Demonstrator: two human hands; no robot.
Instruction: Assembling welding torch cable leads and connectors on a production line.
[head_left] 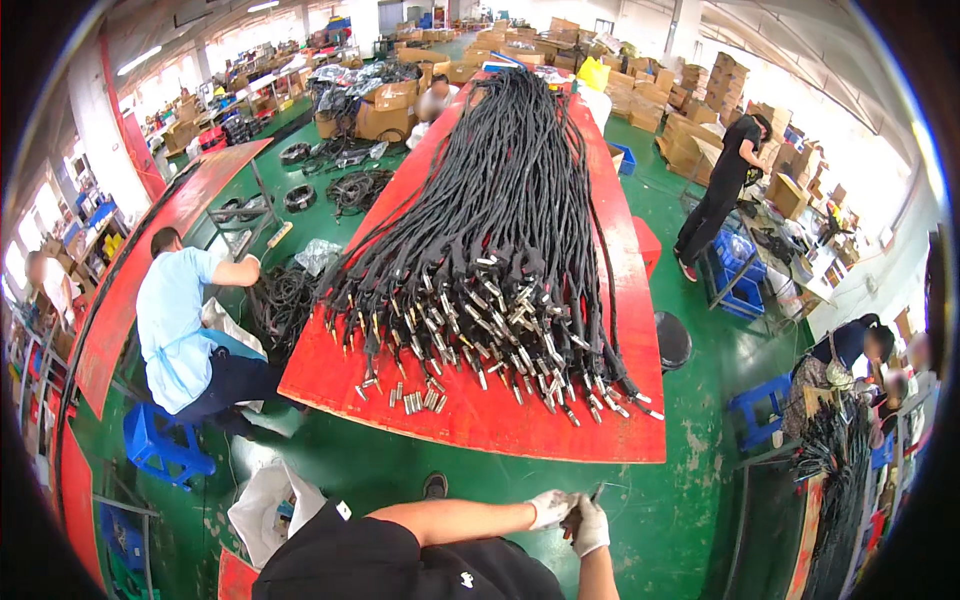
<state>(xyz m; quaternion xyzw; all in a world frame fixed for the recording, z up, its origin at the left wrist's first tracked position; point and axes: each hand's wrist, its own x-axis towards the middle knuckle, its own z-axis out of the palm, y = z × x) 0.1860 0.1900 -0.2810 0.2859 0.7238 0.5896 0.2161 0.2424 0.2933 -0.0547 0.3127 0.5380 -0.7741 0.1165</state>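
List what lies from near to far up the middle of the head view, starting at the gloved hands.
Gloved left hand and right hand pinching a thin dark piece → green floor → red table edge → loose metal connectors → black cable bundle → stacked cardboard boxes.

Between the gloved hands (pixel 572 517) and the red table (pixel 560 435) lies bare green floor (pixel 400 465); the table's near edge is bare red board; beyond it loose metal plugs (pixel 415 398) and the black cable heap (pixel 490 230) block the middle; a black stool (pixel 672 340), probably, crowds the right side.
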